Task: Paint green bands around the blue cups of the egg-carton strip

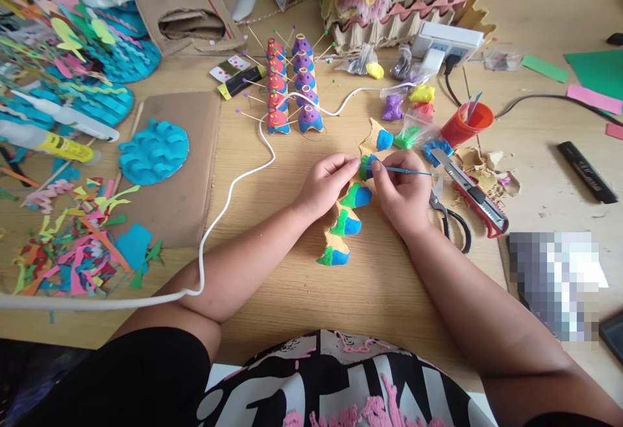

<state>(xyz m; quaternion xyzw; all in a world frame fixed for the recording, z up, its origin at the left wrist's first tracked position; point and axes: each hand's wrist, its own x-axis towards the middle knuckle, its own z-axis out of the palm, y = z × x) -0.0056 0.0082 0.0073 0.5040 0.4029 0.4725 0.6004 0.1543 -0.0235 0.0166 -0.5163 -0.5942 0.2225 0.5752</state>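
A strip of egg carton cups [347, 222], partly coated in green and blue clay, lies in the middle of the table. My left hand [328, 183] pinches the strip's left side near its far end. In my right hand [403, 188] is a thin blue stick [411, 171], gripped between thumb and fingers, its near part hidden by them. That hand is at the green and blue cup just beyond my left fingertips. The farthest cup carries only a blue patch [384, 139]. Beyond the hands lie bags of clay, one of them green [407, 136].
Two rows of finished-looking clay figures [304, 83] with pins stand at the back. Scissors [450, 216], a utility knife [470, 190] and an orange cup [467, 123] are on the right. A white cable [233, 183] crosses the left side, past cardboard [195, 154] and paper scraps [73, 245].
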